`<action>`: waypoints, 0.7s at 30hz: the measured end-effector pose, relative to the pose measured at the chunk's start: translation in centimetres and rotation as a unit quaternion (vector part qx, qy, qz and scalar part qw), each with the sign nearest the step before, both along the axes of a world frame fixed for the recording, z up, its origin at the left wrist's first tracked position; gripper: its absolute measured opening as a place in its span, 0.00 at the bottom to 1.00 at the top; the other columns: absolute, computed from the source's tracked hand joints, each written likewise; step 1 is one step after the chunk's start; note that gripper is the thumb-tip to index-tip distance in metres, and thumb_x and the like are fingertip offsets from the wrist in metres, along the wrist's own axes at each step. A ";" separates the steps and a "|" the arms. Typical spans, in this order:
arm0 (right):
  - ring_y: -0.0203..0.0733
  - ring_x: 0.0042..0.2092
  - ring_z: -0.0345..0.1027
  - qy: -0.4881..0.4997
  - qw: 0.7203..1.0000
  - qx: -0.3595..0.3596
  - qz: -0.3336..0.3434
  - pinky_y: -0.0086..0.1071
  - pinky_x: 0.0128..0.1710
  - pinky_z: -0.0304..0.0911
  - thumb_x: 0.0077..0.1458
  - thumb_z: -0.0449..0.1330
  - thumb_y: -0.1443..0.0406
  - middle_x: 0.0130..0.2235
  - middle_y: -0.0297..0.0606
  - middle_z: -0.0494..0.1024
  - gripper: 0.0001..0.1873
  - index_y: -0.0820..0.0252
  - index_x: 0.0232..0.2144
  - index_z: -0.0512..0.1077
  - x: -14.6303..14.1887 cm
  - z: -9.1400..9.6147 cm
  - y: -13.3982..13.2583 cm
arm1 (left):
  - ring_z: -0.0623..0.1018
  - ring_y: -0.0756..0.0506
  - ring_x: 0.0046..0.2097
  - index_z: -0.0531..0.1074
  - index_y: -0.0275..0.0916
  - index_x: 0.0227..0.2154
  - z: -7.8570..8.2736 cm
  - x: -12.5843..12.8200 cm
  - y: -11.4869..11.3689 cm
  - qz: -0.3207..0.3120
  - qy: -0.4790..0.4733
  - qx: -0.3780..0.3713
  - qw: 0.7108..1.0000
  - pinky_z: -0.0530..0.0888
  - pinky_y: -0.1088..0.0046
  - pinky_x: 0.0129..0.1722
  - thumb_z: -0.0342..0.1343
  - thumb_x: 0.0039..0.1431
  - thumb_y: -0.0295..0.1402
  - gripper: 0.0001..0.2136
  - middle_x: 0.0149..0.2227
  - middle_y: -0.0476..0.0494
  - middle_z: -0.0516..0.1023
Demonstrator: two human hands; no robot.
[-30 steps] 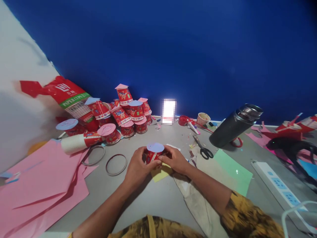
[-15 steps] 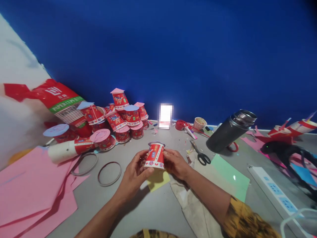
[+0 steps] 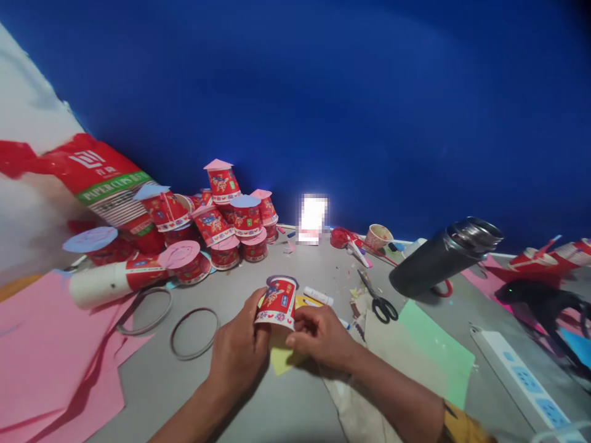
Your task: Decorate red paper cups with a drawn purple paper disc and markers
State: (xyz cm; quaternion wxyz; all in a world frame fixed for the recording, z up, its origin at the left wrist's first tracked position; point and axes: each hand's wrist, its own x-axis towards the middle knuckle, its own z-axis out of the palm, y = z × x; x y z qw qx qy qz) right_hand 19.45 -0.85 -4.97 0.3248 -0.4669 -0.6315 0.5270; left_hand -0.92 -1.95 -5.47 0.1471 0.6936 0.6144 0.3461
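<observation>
A red patterned paper cup (image 3: 278, 301) is held upside down above the table, tilted a little, with a purplish round piece at its narrow top. My left hand (image 3: 242, 338) is wrapped round the cup's left side. At the lower right of the cup, my right hand (image 3: 325, 335) has its fingers curled together and touching the wide rim. Whether a small thing is between those fingers cannot be seen. Under the cup lies a sheet of yellow paper (image 3: 281, 360), and just behind the right hand rests a white marker-like tube (image 3: 318, 296).
Finished-looking cups with paper tops (image 3: 247, 218) are stacked at back left, beside a paper-cup bag (image 3: 115, 184). Pink sheets (image 3: 55, 351) and tape rings (image 3: 194, 332) lie left. Scissors (image 3: 384, 309), green paper (image 3: 436, 351), a dark flask (image 3: 438, 258) and a power strip (image 3: 521, 375) are right.
The cup has come nearer and turned, its printed figure now facing me more. My right hand has shifted from the cup's upper side to its lower rim, uncovering the white tube behind.
</observation>
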 end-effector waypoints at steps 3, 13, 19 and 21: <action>0.37 0.29 0.66 -0.104 0.986 0.121 -0.050 0.29 0.29 0.58 0.58 0.62 0.60 0.26 0.33 0.76 0.11 0.59 0.27 0.75 -0.2 0.3 -0.2 | 0.87 0.38 0.37 0.71 0.42 0.60 -0.3 0.0 -0.4 -0.040 -0.014 0.064 0.997 0.79 0.65 0.36 0.54 0.63 0.37 0.22 0.44 0.39 0.87; 0.32 0.18 0.57 0.106 0.982 -0.028 -0.157 0.26 0.20 0.54 0.54 0.58 0.54 0.16 0.27 0.67 0.15 0.56 0.21 0.68 0.0 -0.1 1.3 | 0.81 0.42 0.36 0.70 0.45 0.52 2.1 -0.1 -0.2 -0.033 -0.349 -0.084 0.933 0.80 0.65 0.36 0.65 0.58 0.47 0.23 0.35 0.47 0.76; 0.32 0.18 0.55 0.167 0.970 -0.017 -0.178 0.27 0.19 0.54 0.48 0.61 0.52 0.15 0.27 0.64 0.17 0.54 0.19 0.63 0.1 0.6 1.7 | 0.81 0.33 0.57 0.73 0.46 0.57 4.8 0.8 2.6 -0.108 -0.482 -0.288 0.820 0.82 0.55 0.48 0.67 0.54 0.56 0.31 0.52 0.36 0.79; 0.32 0.19 0.56 0.172 0.969 -0.013 -0.177 0.27 0.20 0.56 0.48 0.62 0.52 0.16 0.27 0.64 0.18 0.53 0.19 0.62 0.3 0.5 1.8 | 0.77 0.32 0.62 0.73 0.46 0.59 6.1 1.2 3.6 -0.103 -0.475 -0.254 0.837 0.80 0.54 0.54 0.66 0.55 0.57 0.32 0.58 0.35 0.78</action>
